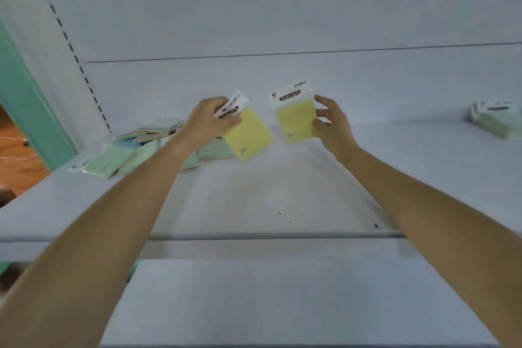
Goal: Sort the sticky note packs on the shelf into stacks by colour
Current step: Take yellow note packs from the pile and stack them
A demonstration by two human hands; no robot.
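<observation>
My left hand (207, 121) pinches a yellow sticky note pack (247, 135) by its white header, tilted, above the shelf (254, 192). My right hand (332, 124) holds a second yellow pack (295, 121) upright by its right edge, a little to the right of the first. The two packs hang apart in the air. Behind my left forearm lies a loose heap of green, blue and pinkish packs (124, 155) at the shelf's left end. A small stack of pale green packs (495, 117) sits at the far right of the shelf.
The white back panel (282, 8) rises behind the shelf, with a slotted upright (70, 45) at the left. A teal post (25, 110) stands left of it. The shelf's front lip (254, 236) runs across, with a lower shelf (268, 302) beneath.
</observation>
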